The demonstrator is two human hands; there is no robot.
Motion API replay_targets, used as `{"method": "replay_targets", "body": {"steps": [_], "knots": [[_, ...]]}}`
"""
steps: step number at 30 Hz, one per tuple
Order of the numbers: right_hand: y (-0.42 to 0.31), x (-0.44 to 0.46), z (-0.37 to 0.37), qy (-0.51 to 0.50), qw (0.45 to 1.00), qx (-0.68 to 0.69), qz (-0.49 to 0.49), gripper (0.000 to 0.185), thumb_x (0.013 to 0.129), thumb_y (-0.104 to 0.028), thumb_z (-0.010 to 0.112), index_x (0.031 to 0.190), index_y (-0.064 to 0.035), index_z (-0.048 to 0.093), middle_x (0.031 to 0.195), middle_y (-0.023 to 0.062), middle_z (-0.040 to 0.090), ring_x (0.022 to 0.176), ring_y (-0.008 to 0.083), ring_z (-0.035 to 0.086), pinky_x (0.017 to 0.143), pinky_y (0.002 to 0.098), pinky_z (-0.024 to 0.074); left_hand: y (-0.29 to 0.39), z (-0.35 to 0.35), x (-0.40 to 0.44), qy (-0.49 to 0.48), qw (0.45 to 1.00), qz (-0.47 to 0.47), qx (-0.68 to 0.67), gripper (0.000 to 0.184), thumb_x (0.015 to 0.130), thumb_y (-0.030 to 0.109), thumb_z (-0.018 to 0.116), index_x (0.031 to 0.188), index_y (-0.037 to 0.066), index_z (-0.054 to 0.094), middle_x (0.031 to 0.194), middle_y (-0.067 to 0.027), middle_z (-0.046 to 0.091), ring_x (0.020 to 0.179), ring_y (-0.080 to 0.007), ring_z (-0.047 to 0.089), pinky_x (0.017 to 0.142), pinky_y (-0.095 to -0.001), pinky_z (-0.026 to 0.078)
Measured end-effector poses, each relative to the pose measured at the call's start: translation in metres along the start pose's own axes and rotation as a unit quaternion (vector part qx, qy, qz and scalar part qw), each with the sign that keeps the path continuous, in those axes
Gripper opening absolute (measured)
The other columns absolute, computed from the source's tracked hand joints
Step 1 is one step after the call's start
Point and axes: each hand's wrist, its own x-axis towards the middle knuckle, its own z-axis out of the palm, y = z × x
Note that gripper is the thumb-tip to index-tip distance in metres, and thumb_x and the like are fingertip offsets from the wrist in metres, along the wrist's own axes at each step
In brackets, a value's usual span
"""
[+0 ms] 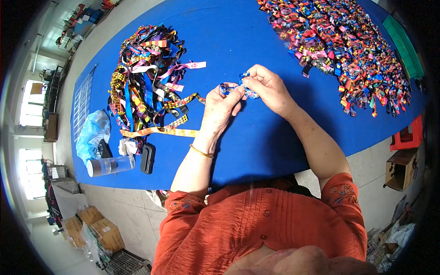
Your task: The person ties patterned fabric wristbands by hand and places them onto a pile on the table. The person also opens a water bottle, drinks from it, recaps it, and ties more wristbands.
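Over the blue table, my left hand and my right hand meet at a blue patterned ribbon strap. Both hands pinch it, and part of it curls in loops around the fingers. The fingers cover much of the strap, so its ends are hard to make out. Left of my left hand lies a heap of long colourful straps. A yellow-orange strap from that heap reaches toward my left wrist.
Many small folded straps cover the right of the blue tablecloth. A clear bottle, a black case and a blue plastic bag are at the left edge. A red stool and cardboard boxes stand on the floor.
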Motion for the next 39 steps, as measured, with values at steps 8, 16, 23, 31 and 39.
{"method": "replay_targets", "body": {"steps": [8,16,23,31,39], "knots": [[-0.006,0.002,-0.007,-0.006,1.000,-0.018,0.018,0.015,0.100,-0.017,0.060,0.091,-0.0058,0.058,0.077,-0.0056,0.054,0.071,0.0020,0.047,0.061,0.0214,0.0400,-0.001,-0.004,-0.001,0.008,1.000,0.016,0.009,0.013,0.094,0.013,0.071,0.092,0.003,0.063,0.078,-0.0053,0.067,0.047,-0.0039,0.044,0.040,-0.0200,0.030],[-0.004,0.001,-0.006,-0.084,0.993,0.042,0.069,0.015,0.101,-0.019,0.060,0.095,-0.0056,0.058,0.084,-0.0013,0.060,0.076,0.0067,0.056,0.069,0.0236,0.0479,0.000,-0.003,0.001,0.030,0.999,0.032,-0.014,0.014,0.095,0.016,0.070,0.098,0.004,0.063,0.079,-0.0032,0.065,0.048,-0.0028,0.044,0.040,-0.0192,0.030],[0.001,0.002,-0.011,-0.098,0.993,0.038,0.058,0.012,0.100,-0.017,0.061,0.097,-0.0056,0.058,0.089,0.0016,0.066,0.075,0.0074,0.056,0.070,0.0241,0.0489,0.006,-0.002,0.000,0.024,0.996,0.025,-0.084,0.024,0.103,0.023,0.056,0.107,0.001,0.062,0.086,-0.0111,0.068,0.049,-0.0059,0.046,0.041,-0.0188,0.032],[-0.005,0.002,-0.010,-0.082,0.993,0.036,0.074,0.014,0.101,-0.020,0.061,0.098,-0.0061,0.059,0.085,0.0006,0.064,0.074,0.0069,0.056,0.068,0.0231,0.0479,0.003,-0.008,0.001,0.015,0.996,0.049,-0.075,0.019,0.102,0.016,0.054,0.109,0.000,0.061,0.088,-0.0150,0.070,0.049,-0.0068,0.048,0.041,-0.0187,0.034],[-0.008,0.002,-0.008,-0.054,0.996,0.037,0.053,0.013,0.101,-0.019,0.060,0.100,-0.0059,0.058,0.083,0.0007,0.063,0.070,0.0053,0.055,0.064,0.0222,0.0468,0.004,-0.002,0.002,0.043,0.998,0.034,-0.022,0.022,0.102,0.020,0.057,0.110,0.000,0.060,0.089,-0.0147,0.070,0.049,-0.0057,0.047,0.040,-0.0182,0.033]]}}
